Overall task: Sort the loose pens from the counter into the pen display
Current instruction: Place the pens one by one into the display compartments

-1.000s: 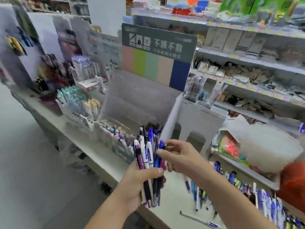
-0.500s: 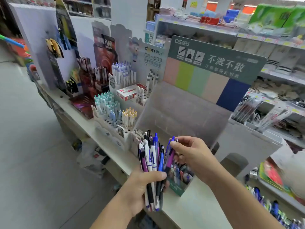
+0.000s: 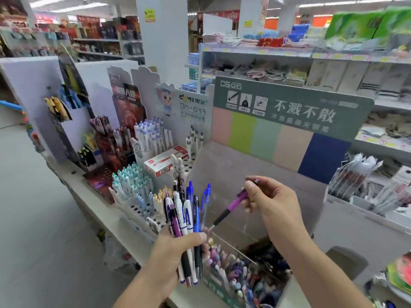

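A shop interior: grey floor [image 3: 33, 218], a white pillar [image 3: 160, 41], long shelving [image 3: 255, 54] stocked with what look like folded textiles, and ceiling strip lights [image 3: 66, 1] overhead.

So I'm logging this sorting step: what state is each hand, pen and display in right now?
Left hand: grips a bundle of pens, upright.
Right hand: pinches one purple pen, tilted, tip down-left.
Pen display: compartments partly filled.
Red-and-white box: closed, lying on the rack.
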